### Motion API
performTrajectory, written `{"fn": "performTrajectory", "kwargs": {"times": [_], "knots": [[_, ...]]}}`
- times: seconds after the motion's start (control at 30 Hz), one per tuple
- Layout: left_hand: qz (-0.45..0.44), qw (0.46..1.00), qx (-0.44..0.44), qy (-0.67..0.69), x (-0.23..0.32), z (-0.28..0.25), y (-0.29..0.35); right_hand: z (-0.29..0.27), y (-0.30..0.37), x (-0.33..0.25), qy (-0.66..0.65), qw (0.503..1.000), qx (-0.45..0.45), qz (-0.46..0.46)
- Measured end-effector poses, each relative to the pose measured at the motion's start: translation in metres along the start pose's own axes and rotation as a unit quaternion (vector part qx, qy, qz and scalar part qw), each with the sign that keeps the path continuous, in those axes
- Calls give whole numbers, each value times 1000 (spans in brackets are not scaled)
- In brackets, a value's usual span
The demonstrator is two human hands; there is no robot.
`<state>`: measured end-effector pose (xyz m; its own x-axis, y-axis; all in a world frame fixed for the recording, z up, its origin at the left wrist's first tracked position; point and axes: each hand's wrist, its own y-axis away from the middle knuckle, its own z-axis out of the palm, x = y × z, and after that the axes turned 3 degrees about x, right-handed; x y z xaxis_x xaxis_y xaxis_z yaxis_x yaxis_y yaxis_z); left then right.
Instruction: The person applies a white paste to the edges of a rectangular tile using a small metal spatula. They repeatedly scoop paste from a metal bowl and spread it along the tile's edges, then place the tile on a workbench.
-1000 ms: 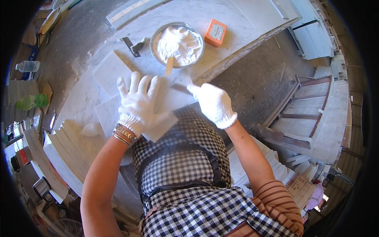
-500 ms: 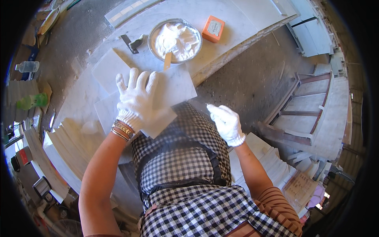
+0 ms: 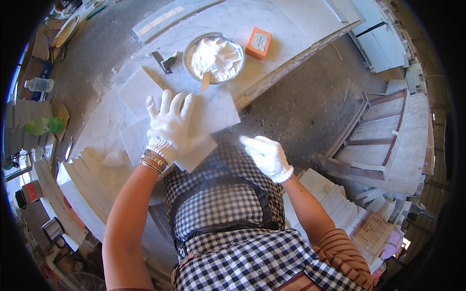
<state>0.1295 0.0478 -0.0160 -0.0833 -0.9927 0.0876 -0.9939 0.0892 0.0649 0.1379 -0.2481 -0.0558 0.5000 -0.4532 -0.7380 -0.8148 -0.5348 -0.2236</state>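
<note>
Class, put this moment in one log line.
Left hand: white-gloved, spread on pale stone tiles | right hand: white-gloved, grip unclear | nearby: round grey bowl of white paste; orange box

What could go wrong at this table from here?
The wooden stick pokes out over the rim of the bowl, close to the spread left hand; a bump might flick some white paste about. The near corner of a pale tile seems to jut toward the checked apron, so brushing against it could perhaps shift it.
</note>
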Motion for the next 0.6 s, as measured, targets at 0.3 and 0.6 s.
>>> {"fn": "performTrajectory", "kwargs": {"times": [0.3, 0.6], "knots": [[-14, 999, 47, 4, 7, 3, 5, -13, 23, 17, -24, 993, 68, 94], [-169, 977, 89, 92, 77, 25, -14, -14, 43, 25, -56, 983, 89, 147]]}}
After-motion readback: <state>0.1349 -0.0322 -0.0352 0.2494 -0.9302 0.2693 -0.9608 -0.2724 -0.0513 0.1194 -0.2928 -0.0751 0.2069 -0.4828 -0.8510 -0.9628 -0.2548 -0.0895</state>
